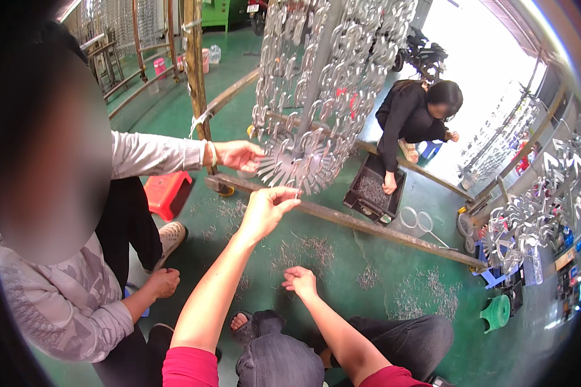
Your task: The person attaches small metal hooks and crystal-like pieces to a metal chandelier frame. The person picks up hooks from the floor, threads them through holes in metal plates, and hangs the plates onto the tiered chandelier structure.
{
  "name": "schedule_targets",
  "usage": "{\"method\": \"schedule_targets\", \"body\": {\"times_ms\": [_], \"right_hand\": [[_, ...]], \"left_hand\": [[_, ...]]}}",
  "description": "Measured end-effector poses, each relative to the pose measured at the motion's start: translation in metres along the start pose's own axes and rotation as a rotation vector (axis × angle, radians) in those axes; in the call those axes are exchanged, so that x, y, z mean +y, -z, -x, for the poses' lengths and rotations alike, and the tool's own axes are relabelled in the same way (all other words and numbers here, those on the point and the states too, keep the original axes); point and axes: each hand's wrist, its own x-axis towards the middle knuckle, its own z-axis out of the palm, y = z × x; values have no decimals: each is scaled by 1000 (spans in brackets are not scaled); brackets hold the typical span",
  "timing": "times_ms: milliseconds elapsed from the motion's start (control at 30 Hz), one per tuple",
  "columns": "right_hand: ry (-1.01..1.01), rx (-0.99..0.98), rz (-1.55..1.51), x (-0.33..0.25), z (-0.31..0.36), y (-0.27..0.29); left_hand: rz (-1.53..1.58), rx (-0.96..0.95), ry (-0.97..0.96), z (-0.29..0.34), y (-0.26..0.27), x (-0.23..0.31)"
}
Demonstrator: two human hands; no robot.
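Note:
A tall hanging rack of silver metal hook-shaped pieces [368, 58] runs down around a grey pole and ends in a slotted metal disc [281, 164]. My left hand [265, 209] is raised to the disc's near lower edge, thumb and fingers pinched together; what they grip is too small to tell. Lower and to the right, over the floor, my right hand [301, 284] has its fingers curled in with the tips together, and any small piece in them cannot be made out. A co-worker's hand [239, 157] touches the disc's left side.
Loose small metal hooks [313, 253] lie scattered on the green floor. A wooden beam [381, 230] crosses below the rack. Beyond it, another person reaches into a black crate [372, 189] of small metal pieces. A red stool [166, 193] stands left, a green stool [496, 313] right.

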Motion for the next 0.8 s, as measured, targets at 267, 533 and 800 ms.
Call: {"method": "schedule_targets", "body": {"times_ms": [267,533,800], "right_hand": [[1,7,22,-12,33,19],[71,32,-115,-9,38,34],[749,74,-378,-247,74,77]], "left_hand": [[113,-88,-1,11,7,-4],[279,-253,73,16,8,8],[252,-384,188,25,24,26]]}}
